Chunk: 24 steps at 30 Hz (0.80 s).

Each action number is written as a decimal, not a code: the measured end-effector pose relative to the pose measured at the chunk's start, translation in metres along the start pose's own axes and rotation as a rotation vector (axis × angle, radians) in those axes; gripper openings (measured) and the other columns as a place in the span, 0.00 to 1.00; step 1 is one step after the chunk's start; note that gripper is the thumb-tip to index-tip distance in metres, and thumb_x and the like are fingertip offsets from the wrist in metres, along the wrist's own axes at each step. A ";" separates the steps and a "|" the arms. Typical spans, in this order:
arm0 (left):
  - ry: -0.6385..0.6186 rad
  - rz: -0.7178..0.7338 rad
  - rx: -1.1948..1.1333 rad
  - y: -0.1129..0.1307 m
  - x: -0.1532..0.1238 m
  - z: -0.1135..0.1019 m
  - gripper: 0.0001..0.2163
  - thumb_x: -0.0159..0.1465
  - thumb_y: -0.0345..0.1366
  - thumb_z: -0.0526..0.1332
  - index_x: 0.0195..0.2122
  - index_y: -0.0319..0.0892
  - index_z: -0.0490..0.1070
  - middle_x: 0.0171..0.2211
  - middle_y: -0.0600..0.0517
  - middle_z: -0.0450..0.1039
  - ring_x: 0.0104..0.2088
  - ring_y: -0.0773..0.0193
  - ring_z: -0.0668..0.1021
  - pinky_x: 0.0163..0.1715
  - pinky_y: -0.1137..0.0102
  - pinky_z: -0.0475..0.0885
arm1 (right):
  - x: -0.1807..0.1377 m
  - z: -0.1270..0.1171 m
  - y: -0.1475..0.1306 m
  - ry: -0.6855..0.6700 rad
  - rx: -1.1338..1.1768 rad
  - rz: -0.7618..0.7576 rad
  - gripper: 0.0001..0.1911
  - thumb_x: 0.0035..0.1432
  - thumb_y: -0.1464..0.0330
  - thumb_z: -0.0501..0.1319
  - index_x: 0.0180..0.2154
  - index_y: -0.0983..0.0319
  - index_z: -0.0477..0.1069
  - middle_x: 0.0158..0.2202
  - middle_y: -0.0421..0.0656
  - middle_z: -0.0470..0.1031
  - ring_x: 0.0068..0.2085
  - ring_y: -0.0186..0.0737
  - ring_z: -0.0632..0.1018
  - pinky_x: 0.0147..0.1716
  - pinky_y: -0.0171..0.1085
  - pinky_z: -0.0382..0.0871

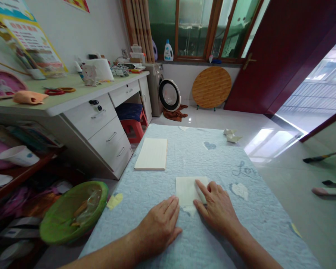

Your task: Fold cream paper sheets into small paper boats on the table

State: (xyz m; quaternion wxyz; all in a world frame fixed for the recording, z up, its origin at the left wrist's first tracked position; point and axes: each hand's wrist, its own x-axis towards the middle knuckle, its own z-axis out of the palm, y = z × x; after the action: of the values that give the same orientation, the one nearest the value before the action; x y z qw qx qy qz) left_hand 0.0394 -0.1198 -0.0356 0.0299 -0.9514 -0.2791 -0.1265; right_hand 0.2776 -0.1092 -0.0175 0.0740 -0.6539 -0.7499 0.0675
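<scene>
Now | hands flat, open: right hand (217,209) on paper sheet (186,190), left hand (159,228) on blue quilt (212,168) | desk (89,119), washing machine (154,87) beyond

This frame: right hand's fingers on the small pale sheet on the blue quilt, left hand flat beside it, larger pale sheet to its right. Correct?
No: the larger pale sheet lies left of the small pale sheet, up the blue quilt, not to its right, as the head view shows. The right hand and left hand stand as you said.
</scene>
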 end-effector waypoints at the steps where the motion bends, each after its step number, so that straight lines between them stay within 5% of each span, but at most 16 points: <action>1: -0.005 0.000 0.002 0.000 0.000 0.000 0.23 0.67 0.44 0.57 0.54 0.28 0.69 0.56 0.33 0.71 0.56 0.46 0.74 0.54 0.59 0.73 | -0.001 0.001 0.006 0.010 -0.013 0.003 0.30 0.61 0.57 0.58 0.63 0.53 0.61 0.42 0.47 0.68 0.43 0.48 0.70 0.44 0.44 0.62; 7: -0.043 -0.011 -0.006 0.000 0.000 -0.001 0.23 0.69 0.43 0.55 0.56 0.28 0.68 0.57 0.33 0.70 0.58 0.46 0.73 0.56 0.58 0.71 | -0.010 0.006 0.042 0.137 -0.051 -0.044 0.31 0.61 0.57 0.58 0.64 0.53 0.60 0.39 0.46 0.69 0.39 0.47 0.70 0.39 0.44 0.63; 15: -0.089 -0.038 -0.057 0.000 0.001 -0.005 0.22 0.68 0.41 0.55 0.58 0.30 0.65 0.58 0.35 0.68 0.59 0.47 0.71 0.58 0.59 0.69 | -0.015 0.002 0.068 0.145 -0.021 -0.042 0.30 0.60 0.61 0.59 0.64 0.54 0.61 0.40 0.47 0.70 0.38 0.47 0.72 0.39 0.44 0.65; 20: -0.264 -0.207 -0.159 0.002 0.030 -0.031 0.10 0.65 0.35 0.59 0.47 0.39 0.69 0.45 0.44 0.75 0.45 0.53 0.77 0.45 0.60 0.75 | -0.010 -0.010 0.050 0.113 0.088 -0.104 0.24 0.57 0.68 0.60 0.56 0.60 0.68 0.44 0.49 0.71 0.44 0.48 0.73 0.46 0.46 0.67; 24: -0.238 -0.308 -0.149 0.004 0.054 -0.038 0.10 0.63 0.35 0.61 0.45 0.40 0.69 0.42 0.45 0.72 0.44 0.51 0.74 0.44 0.56 0.74 | -0.007 -0.015 0.023 0.046 0.143 -0.279 0.26 0.50 0.76 0.59 0.52 0.58 0.69 0.55 0.49 0.69 0.55 0.51 0.69 0.54 0.50 0.62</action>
State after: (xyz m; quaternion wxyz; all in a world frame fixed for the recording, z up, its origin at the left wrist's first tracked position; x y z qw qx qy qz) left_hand 0.0768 -0.0998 0.0152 -0.0933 -0.9052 -0.4129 -0.0367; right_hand 0.3034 -0.1132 -0.0078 0.1465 -0.5377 -0.8249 0.0949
